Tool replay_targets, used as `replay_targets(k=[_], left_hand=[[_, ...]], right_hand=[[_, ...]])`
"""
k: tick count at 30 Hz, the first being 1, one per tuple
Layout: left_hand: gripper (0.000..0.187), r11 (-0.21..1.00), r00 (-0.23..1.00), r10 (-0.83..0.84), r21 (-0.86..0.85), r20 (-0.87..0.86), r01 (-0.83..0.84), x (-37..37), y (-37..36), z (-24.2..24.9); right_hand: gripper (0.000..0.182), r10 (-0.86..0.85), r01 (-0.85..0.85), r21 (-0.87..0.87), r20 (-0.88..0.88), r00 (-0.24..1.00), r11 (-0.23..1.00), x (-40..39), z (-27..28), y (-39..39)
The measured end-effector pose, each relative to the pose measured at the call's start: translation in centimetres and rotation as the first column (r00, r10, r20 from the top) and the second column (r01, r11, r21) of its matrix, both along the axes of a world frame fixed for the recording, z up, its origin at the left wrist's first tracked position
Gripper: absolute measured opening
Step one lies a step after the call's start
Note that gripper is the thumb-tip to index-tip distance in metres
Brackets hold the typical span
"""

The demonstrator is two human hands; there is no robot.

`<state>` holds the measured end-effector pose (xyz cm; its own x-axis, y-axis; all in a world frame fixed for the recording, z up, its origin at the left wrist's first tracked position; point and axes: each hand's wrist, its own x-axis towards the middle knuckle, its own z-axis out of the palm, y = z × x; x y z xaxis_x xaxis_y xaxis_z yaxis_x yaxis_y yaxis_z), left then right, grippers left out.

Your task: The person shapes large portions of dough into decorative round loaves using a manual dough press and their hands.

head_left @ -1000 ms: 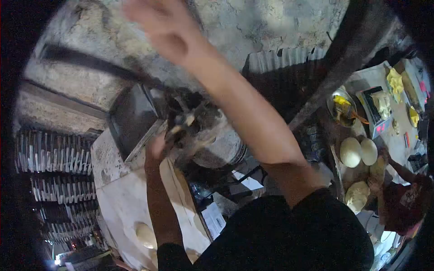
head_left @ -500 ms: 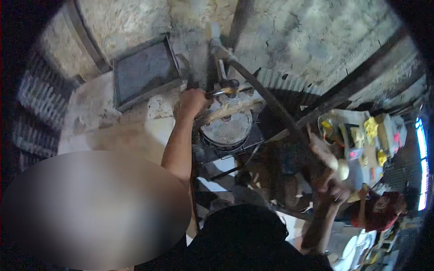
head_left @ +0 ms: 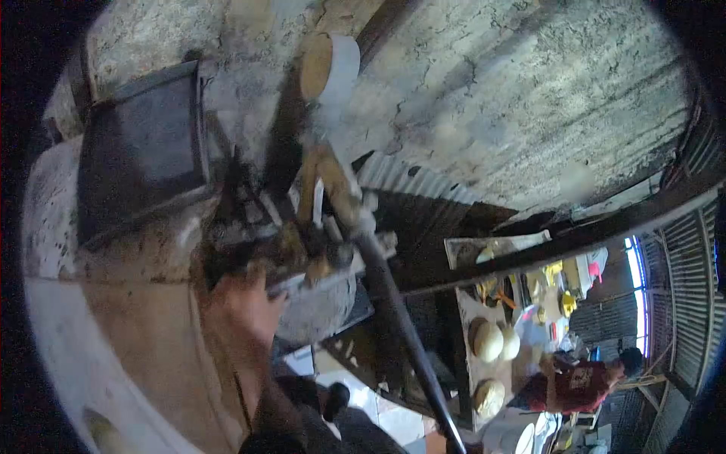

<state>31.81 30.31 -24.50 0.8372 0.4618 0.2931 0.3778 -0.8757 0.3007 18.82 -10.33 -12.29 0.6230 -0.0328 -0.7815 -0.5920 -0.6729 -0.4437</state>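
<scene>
My left hand (head_left: 246,306), smeared by motion, is closed at the near side of a heavy press, around a short metal handle (head_left: 289,284). Beneath the crosspiece of the press lies a round, greyish plate (head_left: 321,309). A long dark lever (head_left: 401,325) runs from the head of the press down to the bottom edge. My right hand (head_left: 435,443) shows only in part there, against the lever's lower end; its fingers are mostly cut off. At the lever's upper end stands a thick round piece (head_left: 330,69), brown-faced with a pale side.
A dark rectangular tray (head_left: 144,151) leans against the wall at left. To the right, a table (head_left: 473,303) carries pale round balls (head_left: 488,342) that look like dough. A co-worker in a dark red shirt (head_left: 578,384) stands beyond it. A beam (head_left: 575,246) crosses the right side.
My view has swung and come closer to the press. The lever has become steeper, and my right hand has moved down with its lower end. My left hand stays at the press.
</scene>
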Motion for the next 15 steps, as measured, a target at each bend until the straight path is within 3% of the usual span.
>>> replay_targets(k=[1,2,4,6,9,12,13,15], left_hand=[[0.050,0.999,0.992,-0.004,0.048,0.123,-0.002,-0.1,-0.4,-2.6],[0.065,0.969,0.998,0.044,-0.241,-0.050,-0.055,-0.9,-0.1,-6.6],[0.079,0.856,0.961,0.044,-0.485,-0.275,-0.178,0.3,-0.3,-10.1],[0.079,0.851,0.933,0.045,-0.476,-0.358,-0.223,0.2,-1.6,-7.4],[0.078,0.861,0.916,0.115,-0.421,-0.385,-0.285,-0.3,-0.9,0.9],[0.058,1.000,0.989,0.009,-0.010,-0.148,-0.011,-0.6,-1.9,4.6],[0.060,0.996,0.995,-0.069,-0.053,-0.073,0.066,-0.7,-1.2,3.9],[0.058,0.978,0.978,0.076,-0.178,-0.192,-0.111,1.2,-0.6,4.7]], right_hand=[[0.031,0.004,-0.004,-0.011,-0.009,1.000,1.000,1.0,-0.5,0.2],[0.031,0.008,-0.008,-0.022,-0.020,1.000,1.000,1.7,-1.1,0.2],[0.032,0.024,-0.025,-0.028,-0.042,0.999,0.999,2.6,-2.0,-0.2],[0.032,0.044,-0.044,-0.007,-0.050,0.998,0.999,2.9,-2.6,-0.8],[0.033,0.131,-0.133,0.063,0.030,0.991,0.989,2.1,-2.6,-1.5],[0.035,0.272,-0.293,0.095,0.191,0.943,0.951,0.1,-0.9,-3.3],[0.035,0.324,-0.356,0.082,0.261,0.909,0.931,-0.9,-0.3,-4.0],[0.036,0.377,-0.430,0.047,0.403,0.834,0.902,-2.7,0.5,-4.1]])
